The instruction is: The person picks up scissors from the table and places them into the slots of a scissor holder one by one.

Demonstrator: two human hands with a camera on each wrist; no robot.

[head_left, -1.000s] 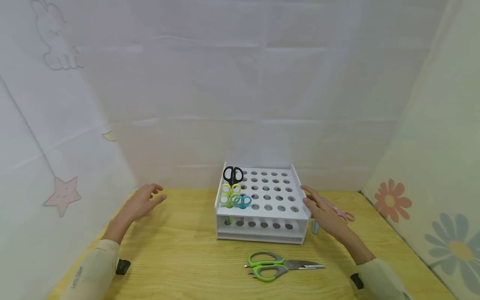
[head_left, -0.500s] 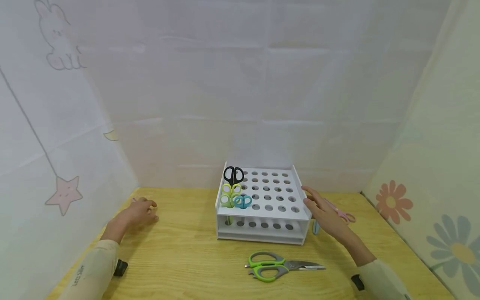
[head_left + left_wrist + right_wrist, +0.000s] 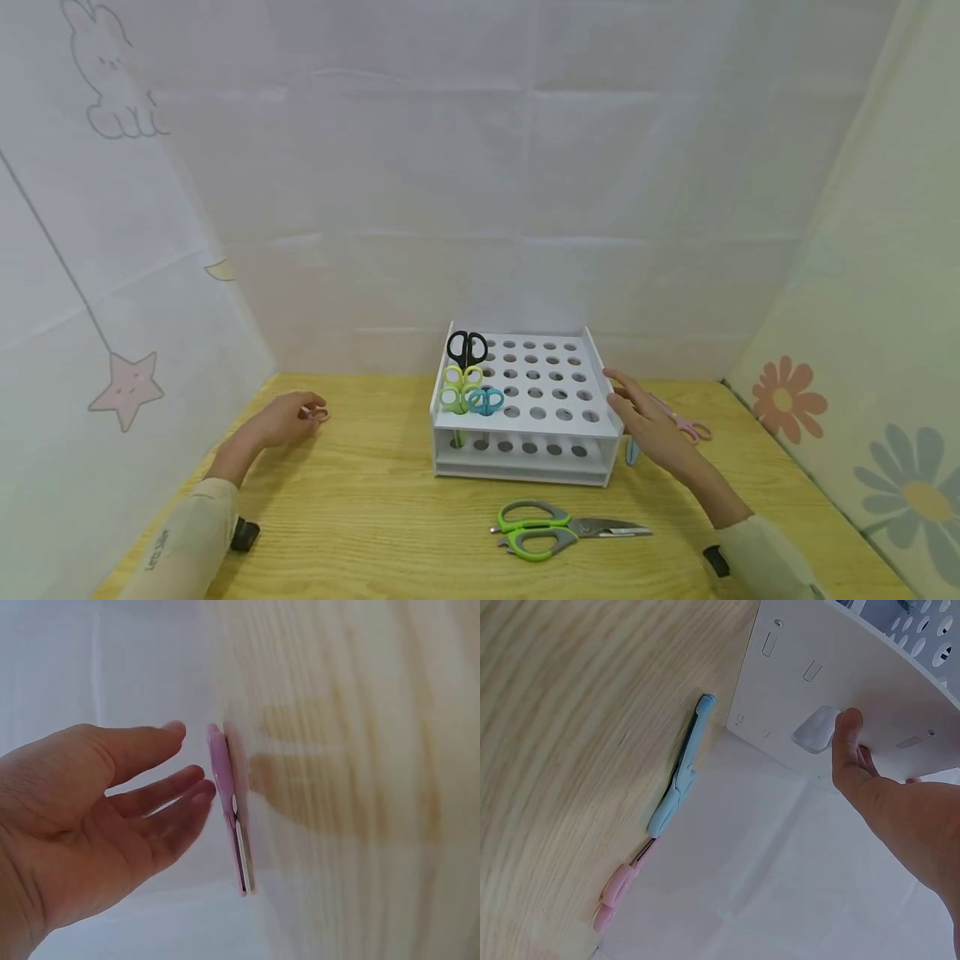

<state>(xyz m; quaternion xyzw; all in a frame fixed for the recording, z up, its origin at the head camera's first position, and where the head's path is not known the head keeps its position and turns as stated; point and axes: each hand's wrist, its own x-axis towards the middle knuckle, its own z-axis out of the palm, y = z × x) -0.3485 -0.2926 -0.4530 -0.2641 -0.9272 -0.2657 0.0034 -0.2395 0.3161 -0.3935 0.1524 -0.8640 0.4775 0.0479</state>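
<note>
My left hand [image 3: 283, 419] is low over the table's left side, beside small pink scissors [image 3: 320, 414]. In the left wrist view these pink scissors [image 3: 225, 780] lie on the wood, close to my loosely bent fingers; the thumb is apart from them. Whether a fingertip touches them I cannot tell. My right hand [image 3: 654, 429] rests against the right side of a white holed rack [image 3: 517, 432]. The right wrist view shows its thumb on the side panel beside a cutout. Black scissors [image 3: 467, 348], yellow-green scissors [image 3: 462, 379], green scissors [image 3: 453, 402] and teal scissors [image 3: 486, 402] stand in the rack's left holes.
Large green-and-grey kitchen scissors [image 3: 536, 529] lie in front of the rack. Right of it lie light-blue scissors [image 3: 679, 780] and another pink pair [image 3: 619, 885], both partly hidden in the head view. White printed sheets [image 3: 525, 167] enclose the wooden table.
My left hand has come down to the table from above, its fingers shifting, and the pink scissors' handle now shows beyond its fingertips. The right hand and rack have stayed put.
</note>
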